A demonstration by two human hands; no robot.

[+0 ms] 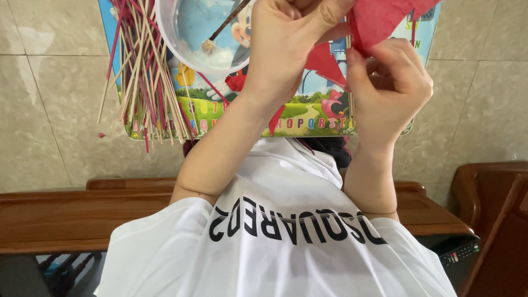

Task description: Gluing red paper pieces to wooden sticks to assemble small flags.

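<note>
both hands pinch red paper — sticks and a clear bowl with brush lie left.

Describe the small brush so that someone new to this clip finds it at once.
Start at the colourful cartoon mat on the tiled floor. At its top sits a clear plastic bowl, right of the pile of thin sticks. The brush leans inside it, alone, with a pale tuft at its end.

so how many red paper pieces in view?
2 clear: one red paper piece pinched by both hands at the top edge, one red paper triangle just below, between the wrists. More may be hidden behind the hands.
</note>
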